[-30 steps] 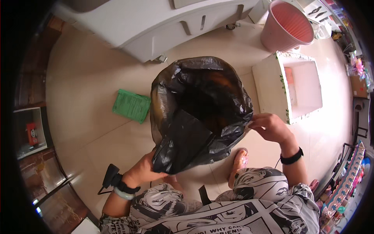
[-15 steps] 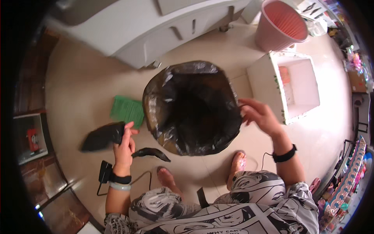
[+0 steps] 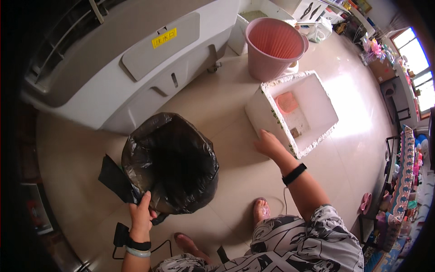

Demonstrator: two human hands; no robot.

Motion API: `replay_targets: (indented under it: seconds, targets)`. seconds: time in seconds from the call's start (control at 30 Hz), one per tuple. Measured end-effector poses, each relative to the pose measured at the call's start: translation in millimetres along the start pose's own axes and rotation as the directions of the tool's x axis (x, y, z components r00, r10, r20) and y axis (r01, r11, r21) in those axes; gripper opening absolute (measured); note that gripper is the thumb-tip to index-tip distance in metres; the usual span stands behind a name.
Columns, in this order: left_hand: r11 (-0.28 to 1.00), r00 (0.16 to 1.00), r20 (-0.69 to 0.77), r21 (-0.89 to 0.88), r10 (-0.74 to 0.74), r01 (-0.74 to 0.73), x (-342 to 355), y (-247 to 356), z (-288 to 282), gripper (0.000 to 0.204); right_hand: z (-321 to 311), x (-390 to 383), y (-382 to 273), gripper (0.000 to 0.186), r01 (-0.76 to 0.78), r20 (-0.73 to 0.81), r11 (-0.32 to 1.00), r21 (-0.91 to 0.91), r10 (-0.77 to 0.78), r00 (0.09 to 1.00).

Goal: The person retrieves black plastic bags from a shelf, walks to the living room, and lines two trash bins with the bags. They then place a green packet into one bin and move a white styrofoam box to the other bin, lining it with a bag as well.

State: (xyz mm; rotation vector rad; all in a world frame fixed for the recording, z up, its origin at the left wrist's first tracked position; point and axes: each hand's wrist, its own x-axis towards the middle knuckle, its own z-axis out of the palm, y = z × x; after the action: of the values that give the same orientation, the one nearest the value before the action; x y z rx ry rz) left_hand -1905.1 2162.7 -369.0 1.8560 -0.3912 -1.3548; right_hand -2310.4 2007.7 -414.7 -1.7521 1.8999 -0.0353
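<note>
A bin lined with a glossy black plastic bag (image 3: 204,154) stands in front of me, left of the middle, its liner folded out over the rim. My left hand (image 3: 141,212) is closed at the bin's near left edge, gripping a flat folded black plastic bag (image 3: 113,177) that sticks out up and left; a dark end of plastic also shows below the fingers. Over to the right, my right hand (image 3: 269,144) hangs beside the near left wall of a white foam box (image 3: 260,113). Its fingers point away and down, mostly hidden by the back of the hand; contact with the box cannot be made out.
Inside the foam box lies a flat orange-pink piece (image 3: 286,102). Behind it stands a tall pink ribbed bin (image 3: 267,68). A large white-grey cabinet-like unit (image 3: 136,99) on casters fills the far left. Crowded shelves (image 3: 401,181) line the right side.
My right hand has left the lined bin's rim and moved toward the foam box. My left hand, still holding the folded black bag, is now at the lined bin's near edge. The view has shifted.
</note>
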Motion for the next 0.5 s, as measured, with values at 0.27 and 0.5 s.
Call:
replay_targets:
  seconds: [0.27, 0.5]
  targets:
    - [0.998, 0.988, 0.138, 0.031, -0.062, 0.059, -7, 11, 12, 0.032, -45, 31, 94, 0.054, -0.705, -0.388, 0.71, 0.005, 0.651, 0.653]
    - [0.999, 0.993, 0.116, 0.031, 0.019, -0.022, -17, 22, 27, 0.024, -137, 103, 63, 0.07, -0.019, -0.214, 0.507, 0.862, 0.396, 0.893]
